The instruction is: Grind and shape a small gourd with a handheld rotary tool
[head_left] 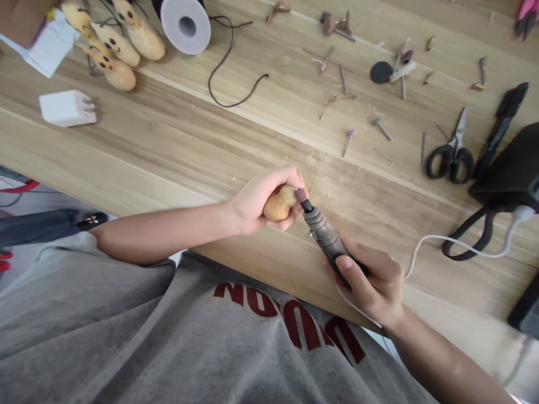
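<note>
My left hand (256,199) is wrapped round a small tan gourd (277,207), near the table's front edge. A grey rotary tool (326,235) is gripped by my right hand (373,278), with the thumb along its body. The tool's brownish grinding bit (300,194) meets the gourd's narrow end, or comes very close to it; actual contact cannot be made out. Fingers hide part of the gourd. From the tool's rear a thin white cable (357,310) runs off under my right hand.
Loose grinding bits (349,141) lie scattered at the back. Scissors (452,151), a black marker (503,126) and a black device (509,174) are at right. Gourds with drawn faces (145,39), a cord spool (186,25) and a white block (67,108) are at left.
</note>
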Tool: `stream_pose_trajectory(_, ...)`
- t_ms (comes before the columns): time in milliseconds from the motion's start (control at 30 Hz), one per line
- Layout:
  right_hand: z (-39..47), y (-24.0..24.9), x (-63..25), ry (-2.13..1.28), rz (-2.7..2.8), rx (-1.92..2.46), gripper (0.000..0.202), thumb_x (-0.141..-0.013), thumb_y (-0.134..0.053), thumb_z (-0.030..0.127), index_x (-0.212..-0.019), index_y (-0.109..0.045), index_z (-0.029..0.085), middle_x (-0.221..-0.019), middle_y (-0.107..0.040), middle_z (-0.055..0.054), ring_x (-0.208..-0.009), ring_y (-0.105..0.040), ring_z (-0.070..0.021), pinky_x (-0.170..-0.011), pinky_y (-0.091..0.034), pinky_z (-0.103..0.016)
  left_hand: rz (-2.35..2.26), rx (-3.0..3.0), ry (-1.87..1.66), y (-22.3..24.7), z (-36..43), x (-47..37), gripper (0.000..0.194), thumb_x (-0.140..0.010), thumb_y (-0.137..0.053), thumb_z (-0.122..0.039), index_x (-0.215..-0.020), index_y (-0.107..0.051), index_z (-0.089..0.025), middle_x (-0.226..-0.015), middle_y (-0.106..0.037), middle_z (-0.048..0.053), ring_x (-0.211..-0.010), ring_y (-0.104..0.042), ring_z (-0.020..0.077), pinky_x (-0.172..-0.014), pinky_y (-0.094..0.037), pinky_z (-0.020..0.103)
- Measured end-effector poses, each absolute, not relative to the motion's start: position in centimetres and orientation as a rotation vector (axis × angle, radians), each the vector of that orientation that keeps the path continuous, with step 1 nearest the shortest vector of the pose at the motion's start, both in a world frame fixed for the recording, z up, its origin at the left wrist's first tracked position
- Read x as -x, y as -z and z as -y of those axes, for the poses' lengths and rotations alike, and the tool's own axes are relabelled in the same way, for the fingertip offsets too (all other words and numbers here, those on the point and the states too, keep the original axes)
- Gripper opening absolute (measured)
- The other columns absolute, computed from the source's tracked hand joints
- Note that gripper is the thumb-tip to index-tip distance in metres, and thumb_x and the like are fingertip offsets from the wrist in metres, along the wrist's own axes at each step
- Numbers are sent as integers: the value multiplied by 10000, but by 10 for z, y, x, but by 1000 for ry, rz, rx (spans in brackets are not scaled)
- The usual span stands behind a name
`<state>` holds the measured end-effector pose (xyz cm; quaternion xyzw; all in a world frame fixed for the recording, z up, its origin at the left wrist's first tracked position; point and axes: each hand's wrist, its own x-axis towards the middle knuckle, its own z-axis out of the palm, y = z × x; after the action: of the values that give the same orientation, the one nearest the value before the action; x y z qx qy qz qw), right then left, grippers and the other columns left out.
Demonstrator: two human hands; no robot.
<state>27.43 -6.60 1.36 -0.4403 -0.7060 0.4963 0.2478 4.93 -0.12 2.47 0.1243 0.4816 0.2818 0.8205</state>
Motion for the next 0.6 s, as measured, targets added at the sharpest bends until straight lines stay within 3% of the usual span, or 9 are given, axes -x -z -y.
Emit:
stream_pose_trajectory(433, 66, -13, -273, -1338, 1951, 1143, 250, -984, -552, 292, -1011, -765, 164, -557, -589, 9, -470, -521, -116, -457, -412, -244, -1034, -246, -605, -25, 1, -49, 244, -808, -480, -195, -565, -480, -165, -510, -528, -5, -351, -480, 74, -284, -318, 163)
stream_pose_trajectory(600, 68, -11, -275, -1330, 1912, 1199, 281, -999, -538, 290, -1150, -738, 162, -565, -603, 22, -472, -525, -108, -462, -420, -226, -1017, -265, -612, -23, 2, -49, 214, -801, -508, -226, -597, -478, -172, -509, -520, -19, -299, -465, 79, -272, -276, 175)
